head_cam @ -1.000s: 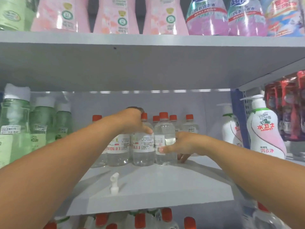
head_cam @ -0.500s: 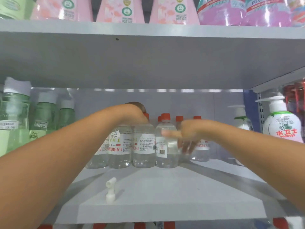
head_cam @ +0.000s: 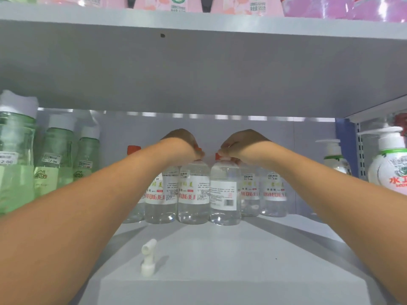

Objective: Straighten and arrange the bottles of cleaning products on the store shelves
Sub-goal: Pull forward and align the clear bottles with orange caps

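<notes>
Count of things on the shelf

Six clear bottles (head_cam: 193,194) with red caps are visible, three green bottles (head_cam: 55,155), two white pump bottles (head_cam: 389,168), one loose white nozzle (head_cam: 148,258), two hands (head_cam: 240,144).

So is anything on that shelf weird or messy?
Yes. A small white nozzle piece lies loose near the shelf's front, off any bottle. Also, one clear bottle shows its barcode side while its neighbours show their front labels.

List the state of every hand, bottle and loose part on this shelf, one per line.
left hand: gripping a red cap
right hand: gripping a red cap
clear bottles: upright, clustered at the back
back-facing bottle: upright, barcode side forward
green bottles: upright, capped
pump bottle: upright
white nozzle: loose, standing on the shelf
</notes>
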A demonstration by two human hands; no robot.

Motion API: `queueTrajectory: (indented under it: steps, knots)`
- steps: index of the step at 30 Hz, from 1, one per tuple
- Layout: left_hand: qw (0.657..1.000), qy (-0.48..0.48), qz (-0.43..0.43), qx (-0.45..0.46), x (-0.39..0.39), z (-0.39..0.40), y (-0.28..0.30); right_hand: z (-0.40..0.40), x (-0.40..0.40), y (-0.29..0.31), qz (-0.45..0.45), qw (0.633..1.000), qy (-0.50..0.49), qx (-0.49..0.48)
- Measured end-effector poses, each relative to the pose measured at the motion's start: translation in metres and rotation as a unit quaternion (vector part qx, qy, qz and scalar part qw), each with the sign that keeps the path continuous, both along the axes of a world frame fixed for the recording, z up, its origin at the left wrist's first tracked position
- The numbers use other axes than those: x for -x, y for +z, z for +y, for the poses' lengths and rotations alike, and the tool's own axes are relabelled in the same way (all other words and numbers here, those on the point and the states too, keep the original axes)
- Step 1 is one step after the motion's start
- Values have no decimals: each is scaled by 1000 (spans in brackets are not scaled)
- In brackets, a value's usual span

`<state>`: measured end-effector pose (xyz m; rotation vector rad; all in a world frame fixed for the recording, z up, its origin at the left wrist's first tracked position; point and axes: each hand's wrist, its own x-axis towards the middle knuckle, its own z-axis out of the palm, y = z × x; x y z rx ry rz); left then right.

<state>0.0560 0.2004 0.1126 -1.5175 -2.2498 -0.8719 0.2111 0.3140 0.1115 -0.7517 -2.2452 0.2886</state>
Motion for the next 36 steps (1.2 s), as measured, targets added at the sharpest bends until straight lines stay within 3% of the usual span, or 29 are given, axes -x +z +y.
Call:
queueTrajectory:
  steps: [5, 10, 17, 22, 36]
  knots:
    - [1000, -22, -21, 1, 3, -3, -4, 4, -1, -5, 19, 998, 41, 31]
    - [1000, -12, -8, -13, 3, -1, -7, 3, 4, -12, -27, 999, -17, 11]
    - [999, -17, 6, -36, 2, 1, -9, 9, 2, -14, -23, 999, 21, 25]
    - [999, -28, 10, -30, 2, 1, -7, 1, 2, -15, 22, 999, -8, 47]
    - [998, -47, -5, -46, 5, 1, -10, 2, 5, -17, 14, 999, 7, 36]
